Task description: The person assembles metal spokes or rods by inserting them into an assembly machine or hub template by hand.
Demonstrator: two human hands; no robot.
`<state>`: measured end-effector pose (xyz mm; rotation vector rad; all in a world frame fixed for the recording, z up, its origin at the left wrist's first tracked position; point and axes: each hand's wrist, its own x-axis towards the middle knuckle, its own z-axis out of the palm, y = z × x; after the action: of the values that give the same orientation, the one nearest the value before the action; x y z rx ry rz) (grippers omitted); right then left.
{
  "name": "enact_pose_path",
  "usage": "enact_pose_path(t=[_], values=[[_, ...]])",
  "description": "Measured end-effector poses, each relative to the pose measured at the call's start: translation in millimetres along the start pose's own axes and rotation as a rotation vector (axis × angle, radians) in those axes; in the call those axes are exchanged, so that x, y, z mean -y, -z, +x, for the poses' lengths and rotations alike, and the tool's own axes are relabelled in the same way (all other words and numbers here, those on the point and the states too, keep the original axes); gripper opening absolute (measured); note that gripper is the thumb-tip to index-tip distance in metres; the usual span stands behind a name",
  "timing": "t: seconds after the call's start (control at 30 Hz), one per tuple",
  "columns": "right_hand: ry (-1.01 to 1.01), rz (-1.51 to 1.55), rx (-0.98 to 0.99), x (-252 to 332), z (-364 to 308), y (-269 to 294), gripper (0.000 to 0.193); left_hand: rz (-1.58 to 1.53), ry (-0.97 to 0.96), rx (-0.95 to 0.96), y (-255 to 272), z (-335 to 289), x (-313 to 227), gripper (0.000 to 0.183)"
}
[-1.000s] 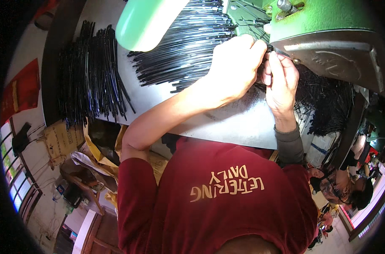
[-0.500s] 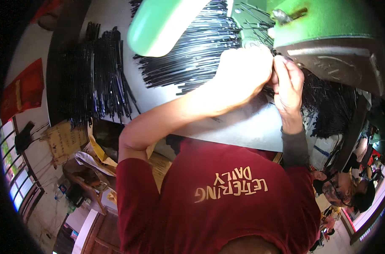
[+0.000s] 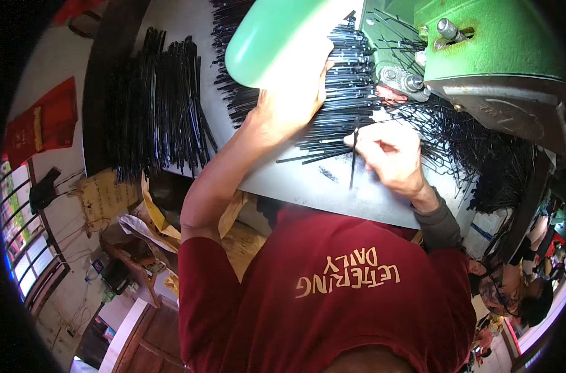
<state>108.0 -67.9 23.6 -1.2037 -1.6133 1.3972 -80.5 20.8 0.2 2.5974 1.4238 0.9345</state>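
My right hand is closed in a pinch on a thin black rod, which points toward my body over the near part of the metal table. Just beyond it lies a broad pile of similar black rods, stacked side by side. My left hand reaches over this pile, its back bright with glare. A pale green lamp head and the glare hide most of its fingers, so I cannot tell its grip. Right of the pile stands a green machine with a bolt and a dark lower cover.
Another bundle of black rods lies at the table's left. A tangled heap of thin dark pieces sits under the machine on the right. The table's near edge runs before my body. A person is at far right.
My hands were together at the machine and have parted. The left moved left over the pile under the lamp. The right came nearer my body, and a black rod now shows in it.
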Motion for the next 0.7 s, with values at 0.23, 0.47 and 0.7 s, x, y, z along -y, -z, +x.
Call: enact_pose_path(t=[0.23,0.47,0.7], values=[[-0.155,0.488,-0.112,-24.3,-43.0,-1.4,0.01,-0.232,0.01,-0.074,-6.6,-4.7,7.5,0.018],[0.341,-0.704,0.116,-12.3,-63.2,8.0,0.016,-0.35,0.015,-0.152,-4.1,-1.5,11.6,0.014],[0.13,-0.487,-0.201,-17.0,-47.0,-6.9,0.01,-0.283,-0.255,-0.276,-2.3,11.4,7.5,0.034]])
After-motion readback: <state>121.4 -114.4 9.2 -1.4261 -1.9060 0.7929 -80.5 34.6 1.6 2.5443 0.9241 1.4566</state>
